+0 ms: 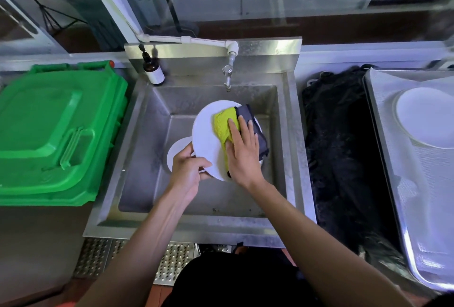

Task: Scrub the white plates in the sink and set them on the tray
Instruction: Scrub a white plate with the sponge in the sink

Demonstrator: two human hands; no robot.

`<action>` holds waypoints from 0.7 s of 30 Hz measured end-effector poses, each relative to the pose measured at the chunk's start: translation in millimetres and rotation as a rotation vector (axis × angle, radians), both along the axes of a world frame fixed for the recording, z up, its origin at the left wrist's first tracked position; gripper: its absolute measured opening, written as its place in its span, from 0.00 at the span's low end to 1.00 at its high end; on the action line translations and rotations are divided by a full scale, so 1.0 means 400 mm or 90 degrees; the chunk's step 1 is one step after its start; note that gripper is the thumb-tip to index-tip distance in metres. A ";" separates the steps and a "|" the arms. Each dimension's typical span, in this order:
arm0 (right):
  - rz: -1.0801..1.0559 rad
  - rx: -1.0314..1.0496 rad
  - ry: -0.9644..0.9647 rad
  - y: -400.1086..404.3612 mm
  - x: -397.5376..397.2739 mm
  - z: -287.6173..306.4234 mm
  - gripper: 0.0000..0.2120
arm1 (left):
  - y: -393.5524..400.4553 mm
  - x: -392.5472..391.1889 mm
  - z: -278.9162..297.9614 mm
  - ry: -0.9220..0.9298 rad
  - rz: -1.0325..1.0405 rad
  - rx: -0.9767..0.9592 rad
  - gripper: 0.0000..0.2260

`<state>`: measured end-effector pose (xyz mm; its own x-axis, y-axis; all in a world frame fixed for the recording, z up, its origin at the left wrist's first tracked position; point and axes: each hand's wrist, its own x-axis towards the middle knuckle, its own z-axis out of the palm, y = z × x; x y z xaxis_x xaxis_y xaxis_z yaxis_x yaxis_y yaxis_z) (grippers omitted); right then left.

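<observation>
Over the steel sink (137,149) my left hand (186,171) grips the lower left rim of a white plate (204,134), held tilted. My right hand (243,152) presses a yellow and dark grey cloth (223,122) flat against the plate's face, fingers spread over it. A second white plate (175,152) lies on the sink floor below, partly hidden by the held plate and my left hand. On the metal tray (393,159) at the right rests another white plate (427,115).
A tap (228,78) hangs over the sink's back wall, with a brown pump bottle (153,72) at the back left corner. A green bin lid (54,130) lies left of the sink. A black mat (344,159) fills the gap between sink and tray.
</observation>
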<state>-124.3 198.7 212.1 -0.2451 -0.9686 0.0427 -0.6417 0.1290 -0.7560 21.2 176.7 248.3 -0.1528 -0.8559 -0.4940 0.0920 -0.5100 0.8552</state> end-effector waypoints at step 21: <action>-0.054 0.033 0.005 0.106 -0.022 -0.066 0.27 | 0.019 -0.046 0.018 0.005 0.092 -0.003 0.24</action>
<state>-133.1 241.1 185.8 -0.3263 -0.9453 -0.0054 -0.6327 0.2226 -0.7417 2.9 184.4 255.7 -0.0308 -0.8719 -0.4887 0.1706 -0.4864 0.8569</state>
